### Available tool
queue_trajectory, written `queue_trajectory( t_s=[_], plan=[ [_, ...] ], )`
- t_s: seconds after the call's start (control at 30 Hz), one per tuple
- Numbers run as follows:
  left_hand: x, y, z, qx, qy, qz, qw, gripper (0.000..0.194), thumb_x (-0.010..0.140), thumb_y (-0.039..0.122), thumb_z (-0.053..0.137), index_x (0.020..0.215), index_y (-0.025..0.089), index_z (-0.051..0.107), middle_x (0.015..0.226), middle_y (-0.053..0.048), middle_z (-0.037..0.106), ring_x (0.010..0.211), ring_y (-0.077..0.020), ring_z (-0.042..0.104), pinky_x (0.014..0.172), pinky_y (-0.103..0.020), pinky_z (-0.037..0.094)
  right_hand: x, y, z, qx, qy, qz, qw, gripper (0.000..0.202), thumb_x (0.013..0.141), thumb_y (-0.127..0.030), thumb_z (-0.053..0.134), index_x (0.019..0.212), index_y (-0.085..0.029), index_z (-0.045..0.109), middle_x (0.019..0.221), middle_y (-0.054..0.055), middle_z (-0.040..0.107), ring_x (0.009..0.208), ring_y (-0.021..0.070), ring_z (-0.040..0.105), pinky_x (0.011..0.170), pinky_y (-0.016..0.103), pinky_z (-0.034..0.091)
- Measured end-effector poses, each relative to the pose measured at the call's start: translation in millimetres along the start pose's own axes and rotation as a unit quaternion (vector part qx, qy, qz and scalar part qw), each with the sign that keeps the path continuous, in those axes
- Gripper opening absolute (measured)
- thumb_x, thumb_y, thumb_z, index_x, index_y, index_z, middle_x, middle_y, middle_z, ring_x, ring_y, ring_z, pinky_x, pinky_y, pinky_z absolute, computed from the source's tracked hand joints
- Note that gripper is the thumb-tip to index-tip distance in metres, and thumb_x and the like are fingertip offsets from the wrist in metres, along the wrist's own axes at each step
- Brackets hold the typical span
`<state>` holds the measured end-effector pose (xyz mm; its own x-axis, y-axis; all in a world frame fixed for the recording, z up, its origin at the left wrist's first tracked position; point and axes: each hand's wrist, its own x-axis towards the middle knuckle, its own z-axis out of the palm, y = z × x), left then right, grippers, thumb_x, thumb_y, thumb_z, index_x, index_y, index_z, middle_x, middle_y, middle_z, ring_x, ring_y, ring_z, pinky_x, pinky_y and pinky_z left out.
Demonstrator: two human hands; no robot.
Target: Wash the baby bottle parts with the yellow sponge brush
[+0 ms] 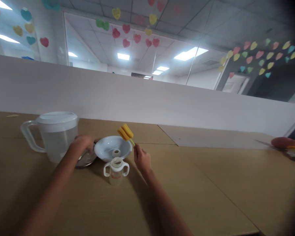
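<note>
My right hand (pixel 142 160) is closed round the light green handle of a yellow sponge bottle brush (pixel 125 132), its sponge head raised just above the right rim of a white bowl (pixel 103 147). A small white ring-shaped cap (pixel 116 153) lies inside that bowl. In front of it stands an open baby bottle (pixel 116 177) with two white side handles and red print. My left hand (pixel 85 143) reaches down over a shiny metal dish (pixel 88 160), fingers curled downward; its fingertips and whatever they pinch are hidden.
A large clear pitcher (pixel 57 141) with a white lid stands just left of my left hand. A grey sheet (pixel 211 137) covers the table's back right. Another person's hand (pixel 285 143) shows at the far right edge. A low white wall (pixel 137 98) with glass above runs behind.
</note>
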<state>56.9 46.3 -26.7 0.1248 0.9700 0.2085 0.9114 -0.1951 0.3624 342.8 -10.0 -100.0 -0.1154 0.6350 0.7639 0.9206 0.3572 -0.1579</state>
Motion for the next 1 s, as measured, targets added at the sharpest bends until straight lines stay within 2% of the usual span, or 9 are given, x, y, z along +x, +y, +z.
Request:
queue_trajectory(
  t_s=[0.1, 0.23, 0.37, 0.47, 0.57, 0.67, 0.8, 0.9, 1.0],
  plan=[
    [-1, 27, 1.0, 0.020, -0.059, 0.037, 0.997, 0.016, 0.056, 0.020, 0.068, 0.071, 0.019, 0.071, 0.072, -0.006, 0.070, 0.070, -0.0217, 0.063, 0.067, -0.031, 0.046, 0, 0, 0, -0.008, -0.003, -0.002, 1.000, 0.035, 0.096, -0.030, 0.030, 0.104, -0.018, 0.062, 0.078, 0.005, 0.070, 0.056, 0.0130, 0.059, 0.049, 0.022, 0.029],
    [-4, 66, 22.7, 0.054, -0.083, 0.130, 0.987, 0.028, 0.073, 0.024, 0.057, 0.097, 0.024, 0.071, 0.100, -0.006, 0.070, 0.090, -0.0198, 0.063, 0.078, -0.027, 0.045, -1, 1, 0, -0.007, -0.009, -0.010, 1.000, 0.035, 0.096, -0.030, 0.030, 0.104, -0.018, 0.062, 0.078, 0.005, 0.070, 0.056, 0.0133, 0.059, 0.048, 0.022, 0.028],
    [-7, 78, 48.4, 0.111, -0.098, 0.149, 0.978, 0.025, 0.067, 0.028, 0.067, 0.091, 0.025, 0.074, 0.105, -0.009, 0.067, 0.101, -0.0259, 0.059, 0.088, -0.033, 0.042, -2, 2, 1, -0.001, -0.008, -0.009, 1.000, 0.034, 0.096, -0.029, 0.030, 0.105, -0.018, 0.061, 0.080, 0.005, 0.070, 0.056, 0.0136, 0.059, 0.049, 0.023, 0.029],
    [-8, 78, 54.7, 0.117, -0.091, 0.146, 0.978, 0.021, 0.063, 0.025, 0.069, 0.083, 0.022, 0.075, 0.103, -0.012, 0.066, 0.102, -0.0286, 0.057, 0.088, -0.035, 0.042, -2, 2, 1, 0.002, -0.013, -0.007, 1.000, 0.034, 0.096, -0.029, 0.030, 0.107, -0.018, 0.060, 0.079, 0.005, 0.070, 0.056, 0.0140, 0.059, 0.049, 0.023, 0.029],
    [-8, 76, 41.3, 0.110, -0.066, 0.148, 0.981, 0.018, 0.071, 0.024, 0.063, 0.084, 0.017, 0.073, 0.106, -0.014, 0.063, 0.105, -0.0266, 0.055, 0.090, -0.033, 0.040, -2, 2, 0, 0.003, -0.012, -0.003, 1.000, 0.035, 0.096, -0.029, 0.029, 0.105, -0.018, 0.061, 0.078, 0.005, 0.070, 0.056, 0.0143, 0.059, 0.049, 0.023, 0.029],
    [-10, 72, 11.8, 0.061, -0.015, 0.143, 0.988, 0.029, 0.084, 0.030, 0.045, 0.097, 0.014, 0.066, 0.108, -0.013, 0.061, 0.100, -0.0205, 0.057, 0.086, -0.028, 0.042, -2, 3, -1, 0.009, -0.009, 0.007, 1.000, 0.035, 0.096, -0.029, 0.029, 0.104, -0.017, 0.061, 0.077, 0.006, 0.069, 0.055, 0.0142, 0.059, 0.050, 0.023, 0.030],
    [-18, 69, -22.0, -0.131, 0.077, 0.146, 0.978, 0.035, 0.084, 0.042, 0.040, 0.098, 0.016, 0.059, 0.098, -0.007, 0.064, 0.088, -0.0192, 0.060, 0.077, -0.028, 0.044, -3, 1, 3, 0.019, -0.011, 0.007, 1.000, 0.035, 0.096, -0.030, 0.030, 0.106, -0.017, 0.061, 0.078, 0.005, 0.069, 0.057, 0.0143, 0.060, 0.050, 0.022, 0.033],
    [-26, 77, -24.6, -0.231, 0.093, 0.172, 0.953, 0.037, 0.083, 0.047, 0.041, 0.095, 0.016, 0.057, 0.095, -0.005, 0.066, 0.088, -0.0190, 0.060, 0.079, -0.030, 0.045, -5, -2, 5, 0.030, -0.010, -0.013, 0.999, 0.035, 0.096, -0.030, 0.031, 0.110, -0.018, 0.061, 0.085, 0.006, 0.070, 0.060, 0.0145, 0.062, 0.051, 0.021, 0.035],
    [-31, 88, -12.7, -0.305, 0.106, 0.176, 0.930, 0.041, 0.081, 0.048, 0.046, 0.103, 0.015, 0.055, 0.099, -0.008, 0.067, 0.090, -0.0198, 0.061, 0.080, -0.033, 0.047, -7, -2, 4, 0.037, -0.001, -0.029, 0.999, 0.036, 0.096, -0.028, 0.031, 0.114, -0.018, 0.060, 0.087, 0.006, 0.071, 0.062, 0.0145, 0.063, 0.052, 0.021, 0.038]
  ],
)
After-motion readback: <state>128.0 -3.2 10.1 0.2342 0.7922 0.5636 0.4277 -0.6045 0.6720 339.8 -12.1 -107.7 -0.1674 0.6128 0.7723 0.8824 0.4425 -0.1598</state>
